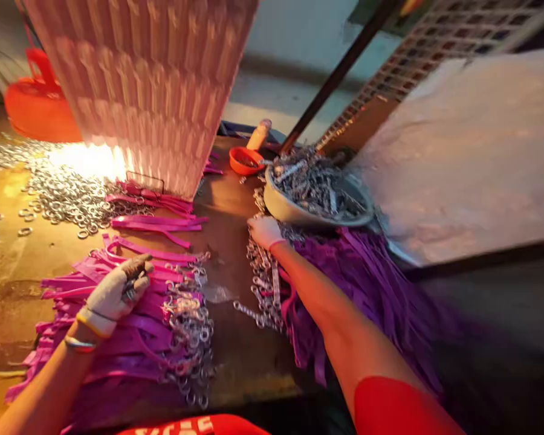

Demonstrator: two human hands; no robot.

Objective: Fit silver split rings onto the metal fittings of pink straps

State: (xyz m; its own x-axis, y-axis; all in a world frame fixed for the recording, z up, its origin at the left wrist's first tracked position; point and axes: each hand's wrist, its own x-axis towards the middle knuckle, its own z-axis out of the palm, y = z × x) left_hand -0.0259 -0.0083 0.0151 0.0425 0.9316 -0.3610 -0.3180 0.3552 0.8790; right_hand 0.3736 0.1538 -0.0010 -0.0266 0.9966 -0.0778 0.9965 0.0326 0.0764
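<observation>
My left hand (113,299), in a white glove with dark, dirty fingertips, is curled over a pile of pink straps (140,329). Small metal rings (131,292) show between its fingers. Metal rings and links (190,326) line the right end of these straps. My right hand (263,231), also gloved, reaches across to the metal chain pieces (265,275) at the end of a purple strap bundle (358,290). Its fingers are bent down among the metal, and what they grip is hidden. Just beyond it stands a pale basin (285,208) heaped with metal chain pieces (321,184).
Loose metal rings (81,199) spread over the table's left side under a bright light. A ribbed pink panel (149,84) stands upright behind more straps (158,223). A small orange bowl (242,166) sits near the back; a large white sack (471,163) is at right.
</observation>
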